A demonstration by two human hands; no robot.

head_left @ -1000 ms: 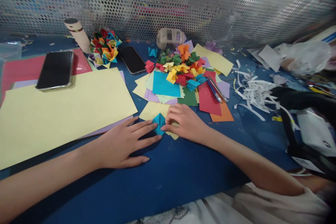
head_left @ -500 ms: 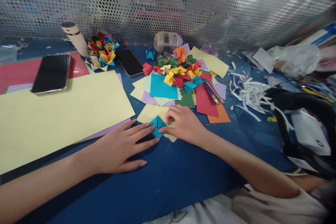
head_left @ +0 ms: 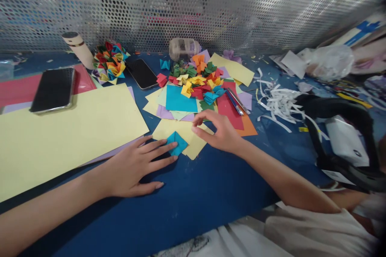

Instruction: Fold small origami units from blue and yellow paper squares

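Note:
A small folded blue paper square [head_left: 180,144] lies turned like a diamond on pale yellow paper [head_left: 196,147]. A crease or slit runs through its upper part. My left hand [head_left: 135,166] lies flat with fingers spread, its fingertips pressing the left side of the blue piece against the table. Above the yellow sheet and to the right of the blue piece hovers my right hand [head_left: 218,130]. Its thumb and index finger are bent toward each other with a gap, and I see nothing between them.
Behind the hands lie colourful folded paper pieces [head_left: 199,84], loose coloured sheets and tweezers [head_left: 238,102]. Two phones, a white cylinder [head_left: 79,50] and a paper ball [head_left: 111,62] stand left. White paper strips [head_left: 279,102] and a black headset-like object [head_left: 310,144] are right.
My right hand has lifted off the blue paper and moved up and right. The blue piece's right flap now lies smooth. My left hand keeps pressing it. The view has shifted slightly.

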